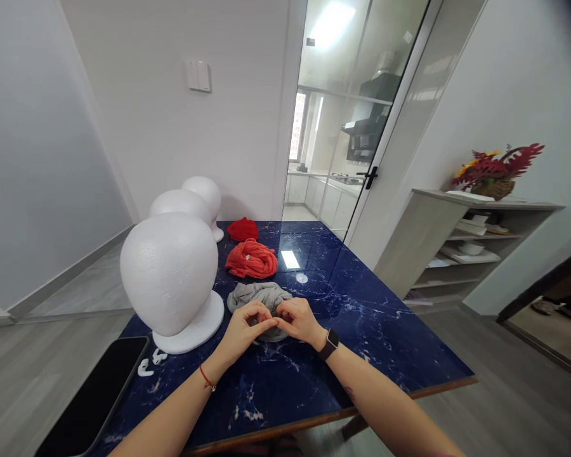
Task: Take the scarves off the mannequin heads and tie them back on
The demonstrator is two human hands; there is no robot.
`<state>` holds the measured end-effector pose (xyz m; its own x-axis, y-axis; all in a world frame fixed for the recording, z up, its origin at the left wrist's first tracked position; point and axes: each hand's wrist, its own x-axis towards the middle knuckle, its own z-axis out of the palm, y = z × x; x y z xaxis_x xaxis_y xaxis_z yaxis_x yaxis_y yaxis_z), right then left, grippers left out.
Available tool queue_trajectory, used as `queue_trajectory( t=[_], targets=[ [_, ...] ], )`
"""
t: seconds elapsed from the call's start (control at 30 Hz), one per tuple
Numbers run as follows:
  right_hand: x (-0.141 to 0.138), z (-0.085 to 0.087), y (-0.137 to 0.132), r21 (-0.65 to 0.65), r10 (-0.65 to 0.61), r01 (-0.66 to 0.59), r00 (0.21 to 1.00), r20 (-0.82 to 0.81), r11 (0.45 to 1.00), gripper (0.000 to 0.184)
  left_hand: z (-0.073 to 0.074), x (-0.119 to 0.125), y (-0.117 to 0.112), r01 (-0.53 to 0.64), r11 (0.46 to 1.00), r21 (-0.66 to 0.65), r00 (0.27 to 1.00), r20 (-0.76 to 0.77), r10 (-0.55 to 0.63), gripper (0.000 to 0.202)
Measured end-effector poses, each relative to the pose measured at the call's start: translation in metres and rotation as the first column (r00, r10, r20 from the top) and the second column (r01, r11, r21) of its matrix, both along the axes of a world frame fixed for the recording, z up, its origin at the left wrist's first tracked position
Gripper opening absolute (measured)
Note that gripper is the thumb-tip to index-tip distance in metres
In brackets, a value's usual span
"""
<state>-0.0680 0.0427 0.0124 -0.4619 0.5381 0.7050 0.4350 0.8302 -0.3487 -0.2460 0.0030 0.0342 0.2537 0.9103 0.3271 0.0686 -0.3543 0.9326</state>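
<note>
Head view, looking down at a glossy dark blue marbled worktop (361, 330). A crumpled grey cloth (259, 295) lies near its middle, just in front of the person. The left hand (245, 327) and right hand (299, 320) meet at the cloth's near edge, fingertips touching; each grip is closed, pinching a fold of fabric. The cloth looks soft, light and limp, so it would likely sag and bunch when lifted, and an edge or hem seems the surest place to hold. Close on the left stands a large white foam head form (169, 276) on a round base, with two more foam forms (195, 193) behind it. Beyond the grey cloth lie an orange-red cloth (252, 259) and, farther back, a red cloth (242, 229). A dark phone (99, 393) and small white hooks (150, 366) rest at the near left corner.
</note>
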Motion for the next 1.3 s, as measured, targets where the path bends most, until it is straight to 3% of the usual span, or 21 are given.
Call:
queue_trajectory(
  t=[0.6, 0.73, 1.07, 1.3],
  targets=[
    [-0.0001, 0.0000, -0.0001, 0.002, 0.006, -0.006, 1.000, -0.006, 1.000, 0.038, -0.0022, 0.0011, 0.0017, -0.033, 0.999, 0.012, 0.999, 0.029, 0.033, 0.027],
    [-0.0001, 0.0009, -0.0003, -0.010, 0.002, -0.003, 1.000, -0.010, 1.000, 0.039, -0.0049, 0.0009, 0.0026, -0.056, 0.998, 0.031, 0.998, 0.017, 0.056, 0.020],
    [0.0011, 0.0011, -0.0016, -0.052, -0.011, 0.012, 1.000, 0.009, 0.999, 0.037, 0.0032, 0.0007, -0.0030, 0.018, 1.000, 0.006, 1.000, -0.018, -0.018, 0.020],
    [0.0007, 0.0008, -0.0020, -0.035, 0.010, -0.010, 1.000, -0.004, 0.999, 0.042, 0.0020, 0.0001, -0.0016, -0.007, 1.000, 0.002, 1.000, -0.001, 0.007, 0.019]
  ],
)
